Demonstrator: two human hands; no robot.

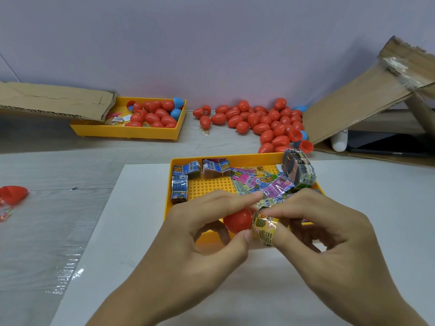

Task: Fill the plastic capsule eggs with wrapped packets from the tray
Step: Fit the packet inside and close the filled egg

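The left hand (207, 229) has its fingers (244, 198) curled around a red egg half (237, 221). The right hand (329, 229) pinches a yellow packet (263, 228) right at the egg's open side. Both are just above the near edge of the yellow tray (168, 184), which holds more packets (249, 182). The tray sits on a white table (131, 231). Behind the tray, a pile of red eggs (261, 121) lies by a pale wall (211, 43).

2 hands (207, 222), 2 yellow trays (175, 130), 2 cardboard sheets (54, 100), 3 blue packets (180, 185)
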